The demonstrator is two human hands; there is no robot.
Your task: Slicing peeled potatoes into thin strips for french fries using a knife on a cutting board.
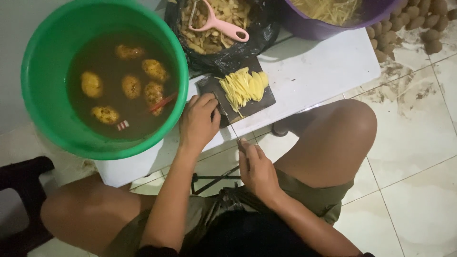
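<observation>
The person's right hand (257,169) is wrapping its grip tight around the handle of a knife (232,124), whose thin blade is reaching forward onto the near edge of a small dark cutting board (209,85). The left hand (197,121) is lying palm down at the board's near left corner, its fingers curled and pressed together against the board just beside the blade, pinching nothing that can be made out. On the board, a pile of pale yellow potato strips and slices (245,85) is sitting fanned out to the right of the knife. The board is resting on a white tabletop (309,71), low between the person's bare knees. To the left, a green bucket (43,95) is holding brownish water with several peeled potatoes (131,85) floating in it. Behind the board, a black bag (228,54) is holding potato peelings, with a pink peeler (221,24) lying on top. A purple bowl (323,28) of cut strips is standing at the tabletop's far right, and unpeeled potatoes (419,24) are lying on the tiled floor (409,143) beyond it.
</observation>
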